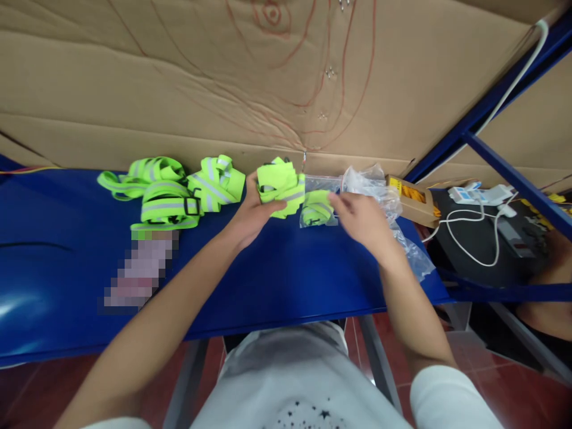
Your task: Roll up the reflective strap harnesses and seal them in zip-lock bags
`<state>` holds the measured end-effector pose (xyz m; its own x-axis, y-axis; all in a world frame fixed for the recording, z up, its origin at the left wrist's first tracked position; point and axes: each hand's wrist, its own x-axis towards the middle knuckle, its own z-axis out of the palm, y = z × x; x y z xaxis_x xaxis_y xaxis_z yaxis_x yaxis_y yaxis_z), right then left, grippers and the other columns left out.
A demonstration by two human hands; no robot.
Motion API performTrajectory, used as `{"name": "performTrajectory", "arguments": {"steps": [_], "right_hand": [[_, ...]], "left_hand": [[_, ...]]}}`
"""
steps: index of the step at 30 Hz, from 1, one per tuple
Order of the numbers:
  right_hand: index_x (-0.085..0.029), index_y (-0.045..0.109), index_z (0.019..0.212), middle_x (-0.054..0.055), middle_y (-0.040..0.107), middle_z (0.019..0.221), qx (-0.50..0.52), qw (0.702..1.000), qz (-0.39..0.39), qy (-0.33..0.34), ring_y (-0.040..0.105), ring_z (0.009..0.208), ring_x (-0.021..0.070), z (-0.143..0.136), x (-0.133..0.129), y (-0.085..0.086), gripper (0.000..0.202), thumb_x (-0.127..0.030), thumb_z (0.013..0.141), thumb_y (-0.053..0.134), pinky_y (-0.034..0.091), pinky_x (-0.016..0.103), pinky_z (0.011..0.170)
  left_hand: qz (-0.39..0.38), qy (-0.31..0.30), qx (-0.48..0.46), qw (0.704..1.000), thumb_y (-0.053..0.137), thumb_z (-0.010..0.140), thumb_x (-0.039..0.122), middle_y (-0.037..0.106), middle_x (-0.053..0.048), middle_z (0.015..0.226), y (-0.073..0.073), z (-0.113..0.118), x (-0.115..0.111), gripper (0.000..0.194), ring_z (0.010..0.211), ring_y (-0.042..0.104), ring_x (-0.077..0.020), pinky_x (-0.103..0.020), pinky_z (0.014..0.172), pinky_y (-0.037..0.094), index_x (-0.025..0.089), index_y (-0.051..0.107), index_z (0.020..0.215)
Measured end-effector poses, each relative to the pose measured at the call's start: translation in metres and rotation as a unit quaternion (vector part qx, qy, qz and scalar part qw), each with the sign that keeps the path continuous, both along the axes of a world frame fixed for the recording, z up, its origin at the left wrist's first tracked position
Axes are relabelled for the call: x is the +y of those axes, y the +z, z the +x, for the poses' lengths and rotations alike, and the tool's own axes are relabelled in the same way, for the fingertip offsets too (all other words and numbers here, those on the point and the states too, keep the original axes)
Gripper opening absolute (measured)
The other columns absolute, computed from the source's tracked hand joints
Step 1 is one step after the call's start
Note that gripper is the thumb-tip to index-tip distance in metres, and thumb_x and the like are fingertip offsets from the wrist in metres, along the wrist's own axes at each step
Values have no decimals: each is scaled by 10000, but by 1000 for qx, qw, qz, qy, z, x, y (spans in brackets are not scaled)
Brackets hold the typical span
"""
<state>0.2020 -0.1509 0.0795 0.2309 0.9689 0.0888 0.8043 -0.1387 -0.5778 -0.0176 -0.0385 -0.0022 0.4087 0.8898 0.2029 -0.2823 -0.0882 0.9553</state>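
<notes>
My left hand [254,211] is closed round a folded bundle of neon yellow-green reflective strap [281,185] with a grey stripe, held above the blue table. Just to its right is a clear plastic bag [322,180] with a smaller coil of the same neon strap [316,210] showing in it. My right hand [364,220] pinches the right side of this bagged strap; whether its fingertips grip the plastic or the strap itself is hard to see. More reflective straps [167,199], some with black buckles, lie bundled left of my left hand, beside another striped bundle [217,185].
Crumpled clear plastic bags [370,187] lie right of my right hand, against a small cardboard box [413,199] with orange contents. A cardboard sheet [201,77] rises behind the blue table [277,280]. White cables [473,256] and another person's arm [554,262] are at far right.
</notes>
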Motion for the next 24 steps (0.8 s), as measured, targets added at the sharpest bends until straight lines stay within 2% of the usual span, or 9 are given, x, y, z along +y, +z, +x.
{"name": "performTrajectory", "arguments": {"steps": [2,4,6,9,12,14,17,21,24], "right_hand": [[-157,791,895,220,761,967,-129,970,-48,-200,707,1126,421,38,-24,-12,686,-701,1033,396,497,566,1022],[-121,803,1002,287,748,1090,-182,918,-165,-311,703,1146,465,71,-42,-29,740,-751,995,413,520,593,973],[-102,795,1049,307,741,1123,-179,900,-211,-336,715,1125,470,91,-53,-44,686,-734,933,556,546,571,933],[-157,775,1062,232,768,1064,-173,905,-204,-330,743,1059,411,96,-61,-57,392,-502,916,660,567,504,885],[-189,699,1178,151,773,1008,-194,920,-98,-327,747,971,347,76,-64,-58,322,-378,942,588,564,475,869],[-176,652,1199,122,764,963,-198,939,48,-276,734,888,311,57,-59,-58,317,-340,934,592,564,449,841],[-186,652,1165,104,753,971,-169,952,242,-78,714,867,261,27,-40,-60,233,-280,962,583,564,405,840],[-233,707,1216,77,764,1078,-54,944,261,196,714,913,190,-3,-2,-63,224,-245,1042,566,569,329,854],[-261,763,1177,38,782,1033,50,946,230,223,703,841,159,-12,14,-68,192,-277,1026,646,569,290,782]], "left_hand": [[-65,-30,9,997,877,718,179,572,-62,1480,-3,-11,-18,885,1354,616,-259,-440,1098,570,340,360,1418],[-118,-54,15,991,919,676,170,564,-44,1496,-5,-20,-32,980,1342,618,-263,-436,1104,562,373,351,1449],[-155,-70,14,985,954,639,170,591,-32,1464,-7,-26,-41,1060,1290,642,-252,-428,1089,561,396,337,1471],[-188,-70,10,980,991,593,181,682,-26,1290,-13,-30,-44,974,1159,684,-231,-376,1013,573,323,459,1395],[-198,-89,9,976,1010,565,201,730,-49,1155,-16,-31,-44,724,1053,704,-226,-325,926,574,198,644,1189],[-190,-120,5,974,1011,573,205,747,-53,1111,-14,-33,-46,646,997,710,-220,-315,887,574,172,703,1140],[-159,-171,0,972,1000,606,219,757,-40,1069,-8,-36,-50,633,952,711,-211,-316,868,571,190,733,1179],[-44,-190,56,979,980,638,235,706,-83,1255,-3,-39,-52,624,1155,675,-262,-364,1010,538,201,754,1219],[5,-166,98,981,971,638,255,653,-109,1324,-6,-36,-50,563,1263,627,-299,-403,1097,489,182,778,1162]]}}
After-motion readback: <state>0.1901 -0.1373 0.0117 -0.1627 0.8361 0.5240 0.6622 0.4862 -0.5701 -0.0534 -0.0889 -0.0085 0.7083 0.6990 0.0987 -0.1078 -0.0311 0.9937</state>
